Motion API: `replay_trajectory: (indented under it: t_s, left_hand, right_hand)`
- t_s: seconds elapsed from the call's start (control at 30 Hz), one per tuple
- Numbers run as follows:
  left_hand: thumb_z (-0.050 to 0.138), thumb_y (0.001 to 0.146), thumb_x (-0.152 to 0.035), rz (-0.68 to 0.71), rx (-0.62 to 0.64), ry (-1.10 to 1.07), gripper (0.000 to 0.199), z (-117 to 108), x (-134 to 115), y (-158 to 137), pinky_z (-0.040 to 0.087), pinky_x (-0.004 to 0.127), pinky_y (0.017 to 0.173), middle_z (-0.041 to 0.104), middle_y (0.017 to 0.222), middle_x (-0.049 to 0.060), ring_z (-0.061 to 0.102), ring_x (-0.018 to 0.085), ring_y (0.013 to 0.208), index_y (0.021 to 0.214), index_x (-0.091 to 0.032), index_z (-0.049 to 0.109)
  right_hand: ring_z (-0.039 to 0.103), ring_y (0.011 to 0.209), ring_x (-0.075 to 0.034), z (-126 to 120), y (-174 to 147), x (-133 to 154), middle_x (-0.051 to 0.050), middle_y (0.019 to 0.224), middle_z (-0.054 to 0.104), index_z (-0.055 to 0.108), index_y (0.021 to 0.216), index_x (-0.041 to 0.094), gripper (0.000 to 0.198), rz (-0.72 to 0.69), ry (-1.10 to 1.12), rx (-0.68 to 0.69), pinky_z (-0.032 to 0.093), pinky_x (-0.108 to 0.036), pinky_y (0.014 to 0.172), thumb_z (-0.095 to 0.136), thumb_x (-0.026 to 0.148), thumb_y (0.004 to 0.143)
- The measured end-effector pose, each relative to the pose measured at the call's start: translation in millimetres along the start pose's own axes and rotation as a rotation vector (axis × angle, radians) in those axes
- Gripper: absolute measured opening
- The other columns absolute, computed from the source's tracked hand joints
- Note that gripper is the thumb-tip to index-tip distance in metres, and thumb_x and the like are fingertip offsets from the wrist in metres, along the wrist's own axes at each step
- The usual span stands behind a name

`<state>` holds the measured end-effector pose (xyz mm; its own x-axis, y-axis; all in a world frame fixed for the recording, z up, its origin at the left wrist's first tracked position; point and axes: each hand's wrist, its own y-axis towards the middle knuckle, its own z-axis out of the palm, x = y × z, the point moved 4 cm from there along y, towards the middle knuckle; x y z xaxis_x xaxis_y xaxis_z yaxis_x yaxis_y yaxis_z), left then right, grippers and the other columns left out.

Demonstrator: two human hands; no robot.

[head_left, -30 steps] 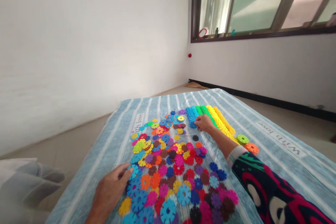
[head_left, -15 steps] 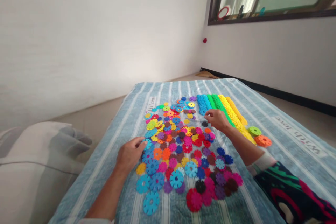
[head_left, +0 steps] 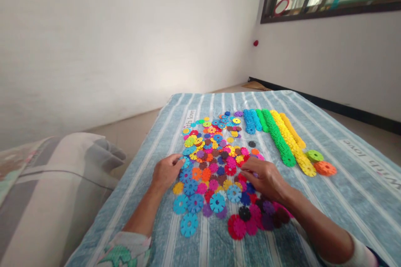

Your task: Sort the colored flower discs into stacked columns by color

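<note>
A wide scatter of colourful notched plastic discs (head_left: 213,167), flower-shaped with center holes, lies on the striped cloth. At the left edge of this scatter is my left hand (head_left: 167,170), its thumb and index finger pinched together against a light blue disc (head_left: 186,162). Whether it grips that disc or something smaller, I cannot make out. My right hand (head_left: 265,177) reaches over the right side of the scatter, fingers curled down among red and purple discs. Its fingertips partly cover the discs there, and anything between them is hidden.
Rows of overlapping discs in blue (head_left: 249,122), green (head_left: 277,138) and yellow (head_left: 292,144) lie at the right. Beside them sit a lime stack (head_left: 314,155) and an orange stack (head_left: 326,168). A grey-and-white cloth (head_left: 67,175) covers something at the left.
My right hand has moved from the near end of the blue row back toward me, over the loose discs. My left hand stays by the same light blue discs. The view has shifted slightly.
</note>
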<state>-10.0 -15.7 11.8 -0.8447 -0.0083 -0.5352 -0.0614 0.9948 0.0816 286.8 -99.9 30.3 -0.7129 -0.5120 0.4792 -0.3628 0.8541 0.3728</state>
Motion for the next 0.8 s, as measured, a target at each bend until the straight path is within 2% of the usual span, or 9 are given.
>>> replay_trajectory:
  t_s: [0.13, 0.27, 0.47, 0.6, 0.8]
  left_hand:
    - [0.049, 0.074, -0.044, -0.002, 0.009, -0.014, 0.043, 1.3, 2.2, 0.2, 0.046, 0.026, 0.069, 0.073, 0.08, 0.003, 0.066, 0.02, 0.074, 0.099, -0.017, 0.071]
    - [0.05, 0.074, -0.044, -0.005, 0.004, -0.025, 0.044, 2.8, 4.1, 1.2, 0.046, 0.026, 0.069, 0.073, 0.079, 0.003, 0.066, 0.02, 0.073, 0.1, -0.016, 0.071]
    - [0.05, 0.073, -0.044, 0.015, 0.001, -0.052, 0.04, 3.3, 3.7, 0.9, 0.046, 0.025, 0.066, 0.072, 0.074, 0.001, 0.065, 0.018, 0.069, 0.096, -0.018, 0.072]
    - [0.05, 0.074, -0.044, 0.023, -0.008, -0.057, 0.041, 5.5, 6.4, 1.0, 0.046, 0.026, 0.065, 0.071, 0.074, 0.001, 0.064, 0.019, 0.069, 0.095, -0.018, 0.072]
    - [0.05, 0.074, -0.042, 0.03, -0.007, -0.062, 0.039, 5.8, 6.7, -1.9, 0.045, 0.026, 0.066, 0.071, 0.074, 0.001, 0.064, 0.018, 0.07, 0.096, -0.018, 0.072]
  right_hand:
    - [0.058, 0.085, -0.017, 8.4, -3.6, 15.2, -0.007, 0.089, 0.063, 0.066, 0.085, 0.019, 0.022, -0.113, -0.059, 0.039, 0.045, -0.027, 0.076, 0.046, 0.025, 0.093]
    - [0.054, 0.105, -0.025, 14.4, -6.3, 22.0, -0.011, 0.11, 0.061, 0.067, 0.093, 0.018, 0.019, -0.154, -0.134, 0.108, 0.043, -0.04, 0.09, 0.056, 0.033, 0.087]
    - [0.04, 0.125, -0.031, 24.6, -9.8, 20.7, -0.014, 0.127, 0.054, 0.066, 0.104, 0.018, 0.039, -0.133, -0.145, 0.206, 0.036, -0.048, 0.101, 0.066, 0.047, 0.078]
    - [0.039, 0.126, -0.031, 28.6, -11.5, 19.9, -0.014, 0.131, 0.052, 0.066, 0.101, 0.017, 0.034, -0.13, -0.139, 0.248, 0.035, -0.049, 0.102, 0.068, 0.041, 0.077]
    - [0.047, 0.118, -0.029, 27.2, -12.1, 22.3, -0.013, 0.125, 0.056, 0.066, 0.097, 0.017, 0.025, -0.129, -0.111, 0.245, 0.04, -0.047, 0.099, 0.067, 0.034, 0.079]
